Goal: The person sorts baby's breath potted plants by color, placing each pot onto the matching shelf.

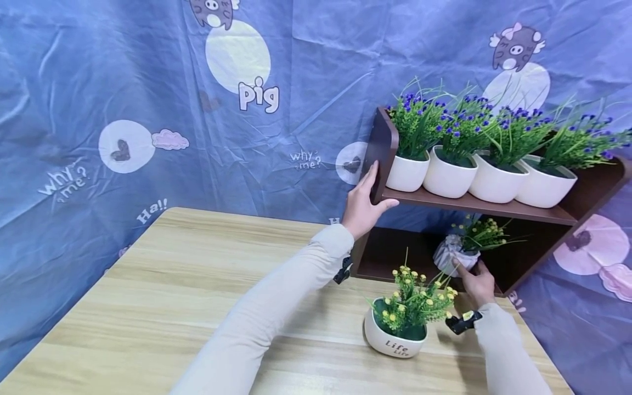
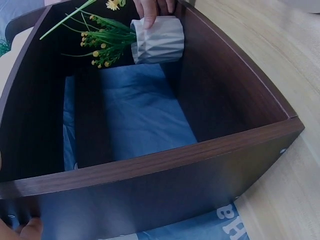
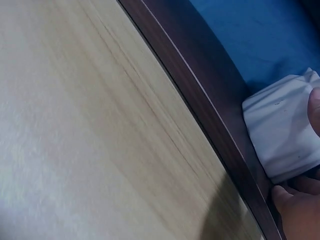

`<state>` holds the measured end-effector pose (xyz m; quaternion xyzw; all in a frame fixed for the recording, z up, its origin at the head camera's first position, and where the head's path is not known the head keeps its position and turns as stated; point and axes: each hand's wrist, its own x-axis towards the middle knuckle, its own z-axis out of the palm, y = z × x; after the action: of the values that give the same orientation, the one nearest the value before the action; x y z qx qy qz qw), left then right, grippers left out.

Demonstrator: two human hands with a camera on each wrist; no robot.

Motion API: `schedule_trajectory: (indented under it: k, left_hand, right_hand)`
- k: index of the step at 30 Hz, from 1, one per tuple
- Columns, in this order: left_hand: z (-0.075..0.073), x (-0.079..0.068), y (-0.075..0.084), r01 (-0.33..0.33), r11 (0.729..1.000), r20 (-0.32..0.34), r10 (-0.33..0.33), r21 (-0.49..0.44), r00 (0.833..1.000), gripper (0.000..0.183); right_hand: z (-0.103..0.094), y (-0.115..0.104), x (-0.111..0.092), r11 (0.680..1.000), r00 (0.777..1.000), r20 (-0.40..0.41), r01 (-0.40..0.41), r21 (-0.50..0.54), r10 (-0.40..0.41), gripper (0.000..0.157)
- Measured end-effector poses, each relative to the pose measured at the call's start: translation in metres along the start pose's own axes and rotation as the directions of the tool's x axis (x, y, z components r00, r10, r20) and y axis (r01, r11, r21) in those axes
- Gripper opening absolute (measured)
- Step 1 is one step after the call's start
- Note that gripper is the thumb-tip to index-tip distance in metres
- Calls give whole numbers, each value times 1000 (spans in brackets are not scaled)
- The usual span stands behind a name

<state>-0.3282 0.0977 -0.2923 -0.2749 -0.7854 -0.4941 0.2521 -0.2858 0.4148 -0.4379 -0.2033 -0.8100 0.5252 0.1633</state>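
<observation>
My left hand [image 1: 364, 207] grips the left side panel of a dark brown two-tier shelf [image 1: 479, 206], its fingers along the outside and its thumb across the front edge. My right hand [image 1: 478, 282] holds a pleated white flowerpot [image 3: 282, 130] with yellow-flowered greenery [image 2: 102, 47], thumb and fingers on either side. That pot stands upright in the lower tier, right of its middle. On the table before the shelf is a white oval pot lettered "Life" [image 1: 395, 343], with yellow flowers [image 1: 415, 296]; neither hand touches it.
Several white pots [image 1: 451, 173] with purple-blue flowers [image 1: 464, 118] line the shelf's upper tier. The shelf stands at the back right of a light wood table [image 1: 207, 263]. Behind hangs a blue printed cloth [image 1: 306, 109].
</observation>
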Motion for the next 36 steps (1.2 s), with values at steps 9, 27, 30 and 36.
schedule_trajectory:
  k: [9,27,30,36]
  left_hand:
    - [1,0,0,13,1000,-4,-13,4,1000,88]
    - [1,1,1,7,1000,-19,-7,5,1000,89]
    - [1,1,0,6,1000,-21,-6,2,1000,90]
    - [2,2,-3,2,1000,-25,-2,2,1000,90]
  right_hand:
    - [-12,2,-17,994,995,103,-23,106,12,85]
    - [-39,7,-68,966,845,468,239,104,-259,66]
    - [-43,7,-80,943,768,548,288,166,-331,63]
    - [-46,12,-104,935,628,694,259,241,-352,68]
